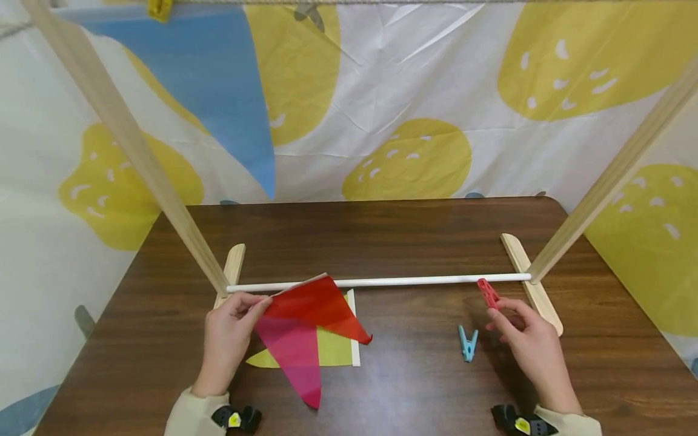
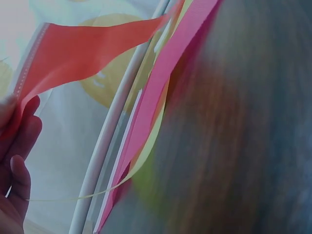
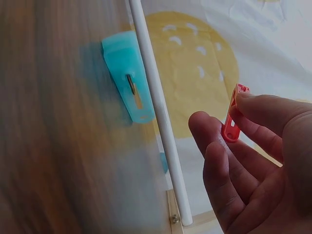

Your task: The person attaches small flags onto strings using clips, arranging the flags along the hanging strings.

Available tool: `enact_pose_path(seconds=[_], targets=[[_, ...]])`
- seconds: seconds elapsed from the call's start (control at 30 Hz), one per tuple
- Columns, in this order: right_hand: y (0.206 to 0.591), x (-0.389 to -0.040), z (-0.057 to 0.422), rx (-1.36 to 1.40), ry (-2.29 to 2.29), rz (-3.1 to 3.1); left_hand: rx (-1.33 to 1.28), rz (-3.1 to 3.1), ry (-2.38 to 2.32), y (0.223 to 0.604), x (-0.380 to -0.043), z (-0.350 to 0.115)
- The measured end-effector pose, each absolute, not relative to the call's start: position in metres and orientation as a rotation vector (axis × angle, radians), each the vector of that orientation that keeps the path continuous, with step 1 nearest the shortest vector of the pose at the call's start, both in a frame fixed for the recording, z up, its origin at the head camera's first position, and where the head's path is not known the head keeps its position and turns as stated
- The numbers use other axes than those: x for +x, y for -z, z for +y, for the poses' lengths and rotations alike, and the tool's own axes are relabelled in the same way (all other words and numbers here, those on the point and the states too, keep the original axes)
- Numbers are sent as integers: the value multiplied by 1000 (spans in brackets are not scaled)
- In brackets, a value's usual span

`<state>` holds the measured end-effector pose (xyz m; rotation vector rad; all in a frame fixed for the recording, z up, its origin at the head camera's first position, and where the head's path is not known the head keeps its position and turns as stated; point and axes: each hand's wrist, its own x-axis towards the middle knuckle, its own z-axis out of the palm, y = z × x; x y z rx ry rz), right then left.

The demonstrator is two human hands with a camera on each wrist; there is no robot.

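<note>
My left hand point(image 1: 231, 333) pinches one corner of a red triangular pennant point(image 1: 313, 309) by its white-taped edge. In the left wrist view the red pennant point(image 2: 83, 56) stretches out from the thumb and fingers. Beneath it on the table lie a pink pennant point(image 1: 297, 357) and a yellow-green pennant point(image 1: 335, 348) with a white band. A red clothespin point(image 1: 488, 293) is pinched between thumb and fingers of my right hand point(image 1: 526, 339), raised over the table. Close to that hand, a light blue clothespin point(image 1: 467, 344) rests on the wood; it looks large in the right wrist view point(image 3: 124, 73).
A wooden frame stands on the brown table point(image 1: 403, 236), with a left post point(image 1: 136, 151), a right post point(image 1: 616, 169) and a white crossbar point(image 1: 425, 281) low between them. Above, a blue pennant point(image 1: 212, 79) hangs from a cord point(image 1: 382, 2) by a yellow clothespin point(image 1: 160, 9).
</note>
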<state>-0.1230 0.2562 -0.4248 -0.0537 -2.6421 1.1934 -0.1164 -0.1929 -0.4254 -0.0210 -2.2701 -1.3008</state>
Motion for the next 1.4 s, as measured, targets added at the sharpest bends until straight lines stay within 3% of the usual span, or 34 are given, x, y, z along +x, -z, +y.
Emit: enact_pose_path(seconds=[0.93, 1.4], targets=[[412, -133, 225, 140, -1358, -2655, 110, -2235, 1394, 429, -124, -192], [393, -139, 212, 296, -1387, -2662, 23, -2255, 1349, 427, -122, -192]])
